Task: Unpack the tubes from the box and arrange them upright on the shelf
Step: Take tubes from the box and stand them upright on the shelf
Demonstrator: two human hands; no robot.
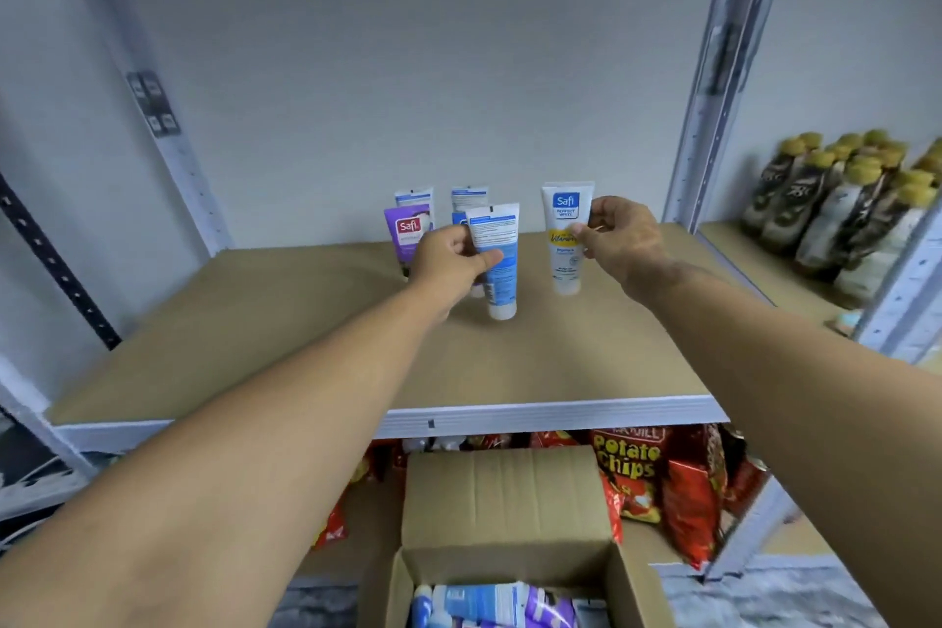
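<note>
Head view: at 6 o'clock, nearest, an open cardboard box (502, 515) is seen with more tubes (489, 604) lying inside. Beyond it, on the shelf (285, 337), a blue-and-white tube (497, 265) is gripped upright by the left hand (448, 252), and at 1 o'clock a white tube (565, 240) is pinched upright by the right hand (619, 237). Farthest, around 11 o'clock, a purple tube (405, 232) and others are stood near the wall.
</note>
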